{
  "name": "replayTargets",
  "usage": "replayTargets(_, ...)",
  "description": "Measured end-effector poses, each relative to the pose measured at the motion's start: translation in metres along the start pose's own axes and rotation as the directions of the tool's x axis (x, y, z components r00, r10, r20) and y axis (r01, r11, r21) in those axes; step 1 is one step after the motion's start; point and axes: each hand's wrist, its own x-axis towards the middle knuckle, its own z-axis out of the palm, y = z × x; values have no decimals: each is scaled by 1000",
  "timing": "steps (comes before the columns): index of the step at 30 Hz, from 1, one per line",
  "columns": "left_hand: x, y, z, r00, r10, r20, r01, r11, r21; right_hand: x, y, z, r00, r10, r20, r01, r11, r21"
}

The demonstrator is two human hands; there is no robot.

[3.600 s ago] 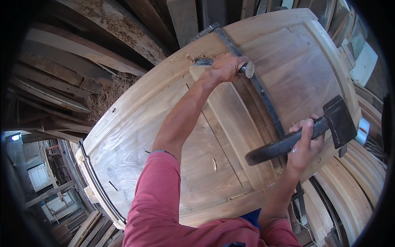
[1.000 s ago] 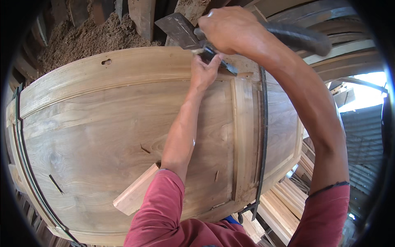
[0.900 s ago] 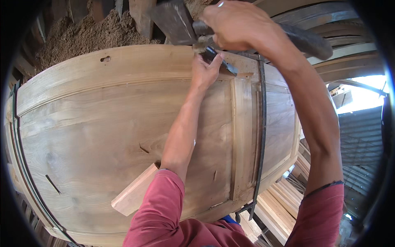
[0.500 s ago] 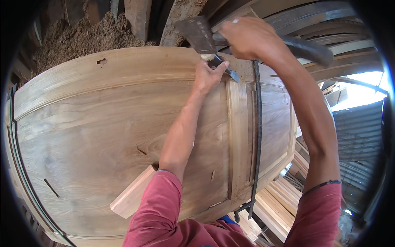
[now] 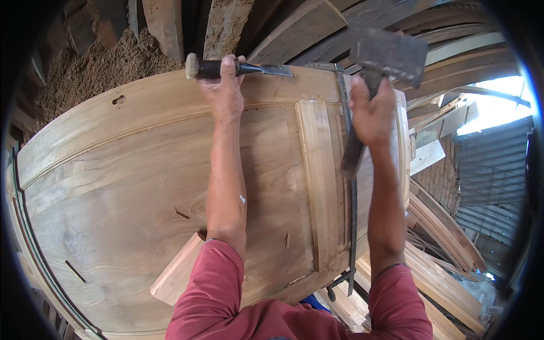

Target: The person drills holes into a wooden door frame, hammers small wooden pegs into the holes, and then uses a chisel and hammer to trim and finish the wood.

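My left hand (image 5: 222, 93) is closed round the dark handle of a chisel (image 5: 275, 69). The chisel lies nearly level over the far rail of a wooden door (image 5: 141, 175), its blade to the right and its pale, worn handle end to the left. To the right, my right hand (image 5: 374, 113) grips a mallet (image 5: 391, 55) by its handle; the dark blocky head is up, beyond the far edge, and blurred. A pale wood strip (image 5: 318, 187) runs along the panel between my arms. Beside it, a dark bar clamp (image 5: 353, 226) crosses the door.
A short wood block (image 5: 178, 272) lies on the door by my left sleeve. Wood shavings (image 5: 107, 76) are heaped past the far left edge, near stacked boards (image 5: 297, 37). More planks (image 5: 442, 283) lie at the lower right, near corrugated sheeting (image 5: 493, 170). Another clamp (image 5: 34, 249) spans the left end.
My left hand has lifted the chisel off the joint and moved left, turning the blade level. My right hand has come right and nearer, swinging the mallet head from left to right.
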Motion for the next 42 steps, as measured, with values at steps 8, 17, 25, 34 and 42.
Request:
replayTargets(8, -3, 4, -1, 998, 53, 15, -52, 997, -58, -41, 128, 81, 918, 325, 226, -225, 899, -376)
replayTargets(17, 3, 5, 3, 997, 71, 44, -69, 997, -25, -24, 89, 77, 871, 360, 335, -177, 866, -468)
replayTargets(25, -5, 4, 7, 996, 60, 65, -59, 998, -21, -36, 88, 76, 935, 230, 271, -125, 927, -354)
replayTargets(34, -26, -8, 32, 884, 68, 463, -249, 906, 343, -165, 90, 48, 619, 533, 577, -766, 573, 293)
replayTargets(42, -107, 9, 91, 407, -172, 897, -762, 478, 437, -304, 79, -80, 723, 318, 614, -539, 815, 213)
